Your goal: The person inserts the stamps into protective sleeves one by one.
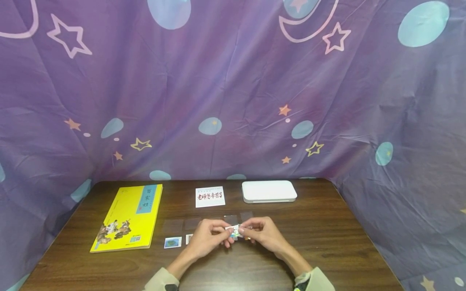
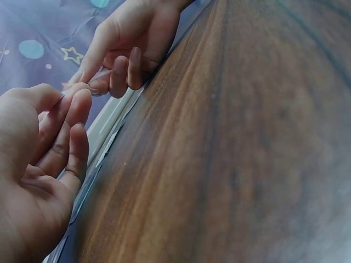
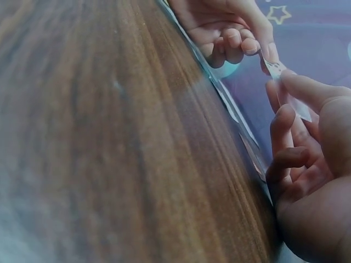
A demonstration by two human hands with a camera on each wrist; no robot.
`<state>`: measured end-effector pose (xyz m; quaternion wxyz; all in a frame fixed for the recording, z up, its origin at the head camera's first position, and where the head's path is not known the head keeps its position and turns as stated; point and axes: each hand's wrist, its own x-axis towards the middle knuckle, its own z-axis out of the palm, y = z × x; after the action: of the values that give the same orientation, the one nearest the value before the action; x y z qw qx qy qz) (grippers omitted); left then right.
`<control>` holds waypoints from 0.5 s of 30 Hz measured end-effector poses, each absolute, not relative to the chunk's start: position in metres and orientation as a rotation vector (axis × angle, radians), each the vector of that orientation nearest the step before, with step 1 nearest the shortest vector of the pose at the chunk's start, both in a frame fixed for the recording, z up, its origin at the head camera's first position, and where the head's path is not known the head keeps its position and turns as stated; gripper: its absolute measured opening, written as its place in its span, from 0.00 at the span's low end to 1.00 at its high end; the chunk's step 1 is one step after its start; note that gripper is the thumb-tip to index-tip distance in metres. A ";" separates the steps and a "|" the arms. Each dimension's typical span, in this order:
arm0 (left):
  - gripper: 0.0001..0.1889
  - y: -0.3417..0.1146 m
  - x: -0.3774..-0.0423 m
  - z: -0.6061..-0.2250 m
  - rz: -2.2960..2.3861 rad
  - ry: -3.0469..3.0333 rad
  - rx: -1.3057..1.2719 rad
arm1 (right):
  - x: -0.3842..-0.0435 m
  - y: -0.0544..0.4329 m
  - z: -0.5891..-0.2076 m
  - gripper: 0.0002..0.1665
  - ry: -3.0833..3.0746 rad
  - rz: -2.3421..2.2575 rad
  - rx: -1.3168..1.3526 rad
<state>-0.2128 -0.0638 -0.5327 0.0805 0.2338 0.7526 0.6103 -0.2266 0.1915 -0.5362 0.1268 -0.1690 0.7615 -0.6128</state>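
Note:
Over the near middle of the table, my left hand [image 1: 206, 238] pinches a small stamp-like printed piece [image 1: 234, 231], white with some blue and green. Across from it, my right hand [image 1: 267, 237] pinches a small clear sleeve [image 3: 300, 109] between thumb and fingers, at the other end of the printed piece. In the right wrist view the piece and the sleeve overlap; how far one sits inside the other I cannot tell. A blue-green stamp [image 1: 172, 242] lies left of my left hand, and another stamp [image 1: 188, 238] is partly hidden behind that hand.
Clear sleeves [image 1: 172, 225] lie in a row on the dark wooden table [image 1: 327, 242], some beyond my hands. A yellow book [image 1: 125, 218] lies at left, a white card [image 1: 210, 197] at the back middle, a white case [image 1: 269, 191] at back right. A purple curtain [image 1: 233, 81] hangs behind.

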 end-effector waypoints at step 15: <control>0.10 -0.063 -0.212 -0.533 1.830 2.233 0.716 | -0.227 0.192 -0.538 0.12 2.248 -1.752 -0.485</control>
<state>-0.2124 -0.0631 -0.5328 0.0832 0.2399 0.7481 0.6131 -0.2271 0.1918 -0.5376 0.1250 -0.1664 0.7715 -0.6012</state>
